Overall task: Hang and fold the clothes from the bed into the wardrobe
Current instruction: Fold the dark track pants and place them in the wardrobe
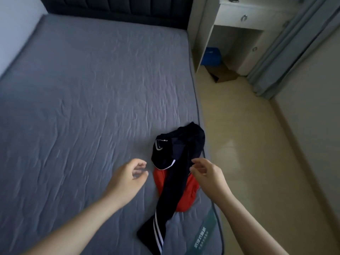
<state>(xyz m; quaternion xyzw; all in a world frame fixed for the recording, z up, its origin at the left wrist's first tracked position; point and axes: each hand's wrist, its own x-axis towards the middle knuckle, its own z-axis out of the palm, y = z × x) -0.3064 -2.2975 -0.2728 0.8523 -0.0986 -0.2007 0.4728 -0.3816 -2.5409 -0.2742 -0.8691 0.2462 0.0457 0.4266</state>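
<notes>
Two arms outstretched | left hand (128,174), right hand (208,174) flank dark trousers (177,151) | fingers (141,164) loosely spread

The only writing in sight sits on a green label (203,234) sewn across the near corner of the mattress (77,111). It has one line of large pale Chinese characters above a smaller line, both too blurred to read.
</notes>
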